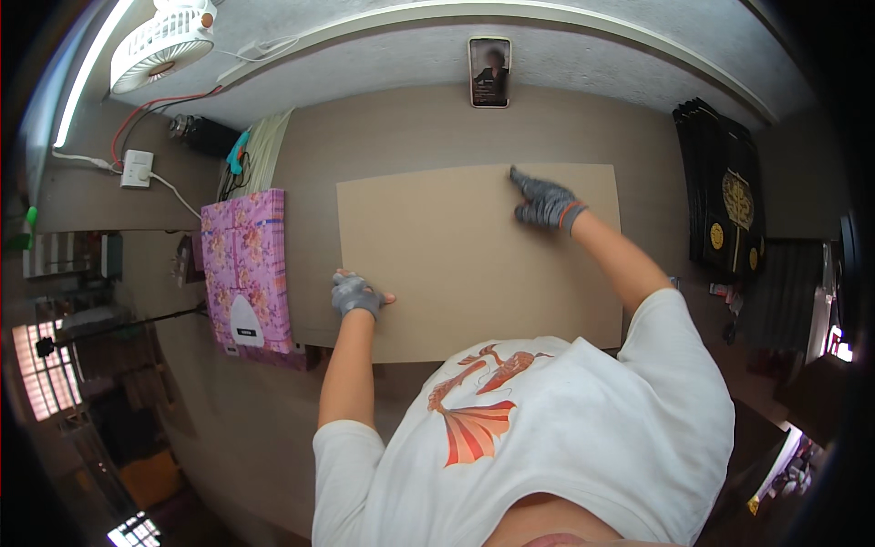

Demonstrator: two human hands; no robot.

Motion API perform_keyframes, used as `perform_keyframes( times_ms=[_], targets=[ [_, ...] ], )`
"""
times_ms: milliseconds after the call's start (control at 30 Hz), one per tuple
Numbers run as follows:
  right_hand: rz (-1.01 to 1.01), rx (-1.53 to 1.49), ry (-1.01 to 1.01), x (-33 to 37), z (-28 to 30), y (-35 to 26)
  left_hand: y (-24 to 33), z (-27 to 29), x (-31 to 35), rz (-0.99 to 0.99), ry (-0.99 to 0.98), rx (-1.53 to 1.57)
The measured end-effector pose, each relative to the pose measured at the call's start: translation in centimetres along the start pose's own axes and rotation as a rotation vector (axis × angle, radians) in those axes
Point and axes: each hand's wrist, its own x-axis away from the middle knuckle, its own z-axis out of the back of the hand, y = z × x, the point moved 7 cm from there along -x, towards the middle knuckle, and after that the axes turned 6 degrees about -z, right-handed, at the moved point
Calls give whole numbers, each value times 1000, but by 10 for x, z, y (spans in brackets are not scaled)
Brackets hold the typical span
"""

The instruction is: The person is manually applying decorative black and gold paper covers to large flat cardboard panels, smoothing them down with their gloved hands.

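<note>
Brown and stiff-looking, a large rectangular board [474, 273] lies flat on the bench [383, 137] in the head view, directly before the person, its near edge partly hidden by the white shirt [574, 428]. The grey-gloved left hand [357, 294] rests at the board's left edge, thumb over the surface; whether it clamps the edge, I cannot tell. The right hand [549, 202], gloved in grey with an orange cuff, lies on the board near the far edge, its index finger and thumb spread apart.

Just left of the board is a purple floral package [246, 264] with a pale label patch; its contents are hidden. Beyond it lie pale strips [269, 141], with a turquoise-handled tool [238, 153] touching them and a dark cylindrical container [208, 137] beside them. Black bags [725, 191] with gold prints are stacked at the right; what they hold cannot be seen.
</note>
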Motion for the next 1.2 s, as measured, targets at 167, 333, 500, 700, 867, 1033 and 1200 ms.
perform_keyframes(
  times_ms=[167, 333, 500, 700, 867, 1033, 1200],
  targets=[
    [-174, 232, -43, 47, -25, -42, -5, -5, -3, -26, -20, 54],
    [-271, 266, -13, 53, -24, -48, -6, -6, -2, -37, 12, 127],
    [-238, 267, -7, 54, -27, -49, -10, -12, -6, -94, 35, 107],
    [-262, 263, 241, 91, -51, -36, -32, -12, 27, -159, 341, 430],
    [-63, 465, 362, 142, -116, -24, -91, -59, 16, -343, 610, 888],
    [-123, 409, 295, 160, -126, -5, -105, -111, 9, -501, 60, 1511],
    [-610, 345, 331, 193, -80, 46, -102, -120, -11, -572, 9, 1520]
  ],
)
